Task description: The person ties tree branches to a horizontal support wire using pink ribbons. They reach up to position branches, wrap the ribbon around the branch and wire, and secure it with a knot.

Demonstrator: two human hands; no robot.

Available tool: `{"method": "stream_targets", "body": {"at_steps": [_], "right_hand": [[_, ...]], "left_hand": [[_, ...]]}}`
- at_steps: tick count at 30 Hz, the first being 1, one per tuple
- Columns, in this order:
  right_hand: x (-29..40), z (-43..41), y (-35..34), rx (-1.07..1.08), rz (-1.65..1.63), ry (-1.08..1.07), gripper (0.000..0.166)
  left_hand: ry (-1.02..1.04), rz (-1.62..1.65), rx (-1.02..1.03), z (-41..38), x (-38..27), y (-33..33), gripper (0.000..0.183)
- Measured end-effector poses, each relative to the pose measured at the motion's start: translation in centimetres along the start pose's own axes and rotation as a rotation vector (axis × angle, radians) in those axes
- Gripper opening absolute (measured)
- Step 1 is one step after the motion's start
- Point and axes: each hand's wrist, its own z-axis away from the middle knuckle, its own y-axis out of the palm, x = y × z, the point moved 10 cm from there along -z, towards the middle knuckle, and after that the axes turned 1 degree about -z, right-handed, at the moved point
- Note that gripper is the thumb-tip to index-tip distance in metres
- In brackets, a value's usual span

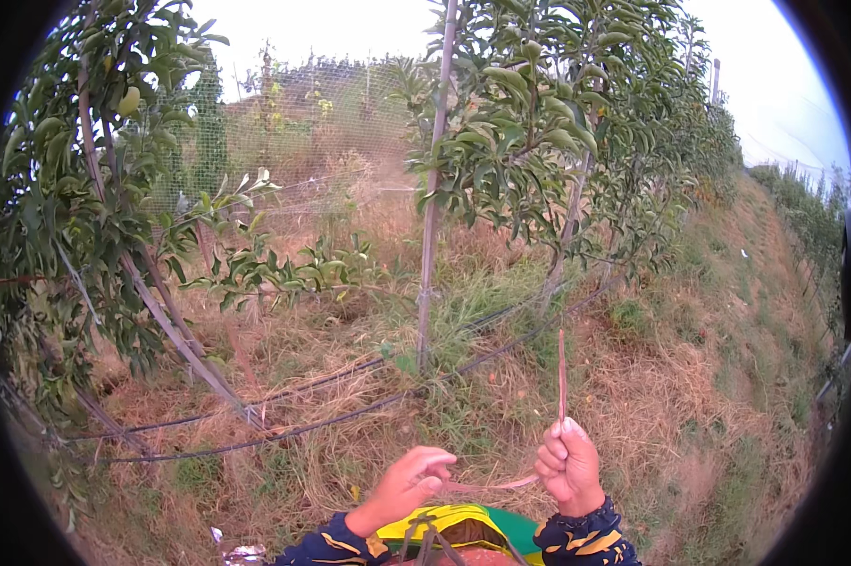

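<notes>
My right hand (570, 463) grips a thin reddish-brown strip (562, 375), with one end standing straight up above the thumb. From the same fist a paler length of strip (496, 487) sags leftward to the fingertips of my left hand (404, 488). That hand is half curled, its index finger and thumb a little apart; whether it pinches the strip is hidden. Below both hands, against my body, is a yellow and green bag (493, 520) with dark cords (429, 534) across its front.
A wooden stake (432, 191) stands ahead, between leafy fruit trees (539, 127) and a leaning trunk (174, 332) on the left. Dark hoses (369, 409) run low across the dry grass. Netting (312, 113) hangs behind. Crumpled foil (245, 553) lies lower left.
</notes>
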Motion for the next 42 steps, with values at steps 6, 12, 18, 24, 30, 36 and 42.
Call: {"method": "stream_targets", "body": {"at_steps": [6,12,18,24,30,36,42], "right_hand": [[4.9,0.1,-5.6,-0.097,-0.012,-0.068,0.019],[6.9,-1.0,-7.8,-0.076,-0.022,-0.051,0.018],[11.0,-1.5,-13.7,-0.164,-0.013,-0.087,0.019],[14.2,-3.0,-18.2,-0.232,-0.043,-0.092,0.019],[18.6,-3.2,-24.1,-0.299,-0.017,-0.148,0.019],[21.4,-3.8,-27.0,-0.359,-0.026,-0.15,0.018],[23.8,-3.5,-29.2,-0.314,-0.037,-0.168,0.018]], "left_hand": [[0.843,0.538,-0.056,-5.9,-19.2,-2.2,0.055],[1.18,0.6,0.302,-6.6,-27.7,3.4,0.048],[1.208,0.73,0.497,-9.7,-25.8,6.6,0.043],[1.205,0.745,0.639,-10.0,-25.6,7.4,0.039],[1.12,0.726,0.791,-11.6,-22.7,10.0,0.037],[0.7,0.512,0.651,-15.4,-13.4,15.0,0.04],[0.498,0.509,0.497,-18.2,-7.6,17.8,0.045]]}}
